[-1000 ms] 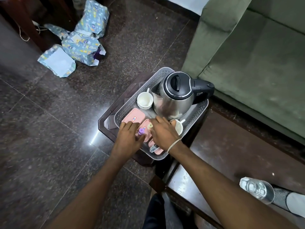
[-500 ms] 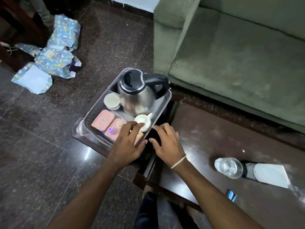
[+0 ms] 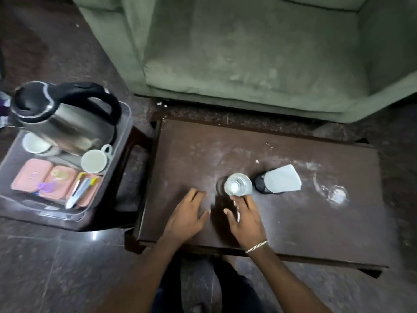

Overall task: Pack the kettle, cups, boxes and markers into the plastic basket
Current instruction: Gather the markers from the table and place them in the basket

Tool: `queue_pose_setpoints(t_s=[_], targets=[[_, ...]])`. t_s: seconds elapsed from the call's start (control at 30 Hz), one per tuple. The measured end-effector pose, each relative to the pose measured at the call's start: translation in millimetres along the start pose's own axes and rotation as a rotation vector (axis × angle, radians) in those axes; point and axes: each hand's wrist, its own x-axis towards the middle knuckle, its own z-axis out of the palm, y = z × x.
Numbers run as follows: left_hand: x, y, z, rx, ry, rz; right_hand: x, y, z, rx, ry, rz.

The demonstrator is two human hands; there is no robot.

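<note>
The grey plastic basket (image 3: 126, 123) stands at the left on a small dark stool. In it are the steel kettle (image 3: 65, 116) with a black lid and handle, two white cups (image 3: 93, 161) (image 3: 35, 144), pink boxes (image 3: 31, 175) and several markers (image 3: 79, 190) lying on the boxes. My left hand (image 3: 187, 216) and my right hand (image 3: 246, 219) hover over the dark table, well right of the basket, both empty with fingers apart. The right fingertips are next to a clear bottle (image 3: 238, 187).
The dark wooden table (image 3: 293, 222) holds the clear bottle, a black object with a grey paper (image 3: 281, 180) and a faint glass (image 3: 337, 195). A green sofa (image 3: 248, 53) lies beyond. Dark polished floor surrounds the furniture.
Both hands left the basket and moved right over the table. The view swung right, so the basket now sits at the left edge.
</note>
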Motion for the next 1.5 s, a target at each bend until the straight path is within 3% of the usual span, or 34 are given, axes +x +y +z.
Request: queue_pose_setpoints(t_s=[0.17, 0.27, 0.4, 0.8, 1.03, 1.23, 1.5], targets=[[15, 38, 60, 0.000, -0.186, 0.014, -28, 77, -7, 0.036, 0.016, 0.315], [27, 56, 88, 0.048, -0.298, 0.055, -34, 98, -2, 0.043, -0.040, 0.406], [41, 71, 114, 0.040, -0.334, 0.051, -31, 109, 6, 0.019, -0.108, 0.386], [44, 75, 142, -0.216, -0.146, -0.220, -24, 102, 19, 0.107, -0.147, 0.277], [18, 53, 94, -0.371, -0.054, -0.318, -30, 46, 19, 0.032, -0.189, 0.166], [-18, 4, 10, -0.545, 0.056, -0.357, -18, -37, 27, 0.059, -0.221, -0.017], [-67, -75, -141, -0.690, 0.330, -0.396, 31, -195, 59, 0.080, -0.288, -0.348]])
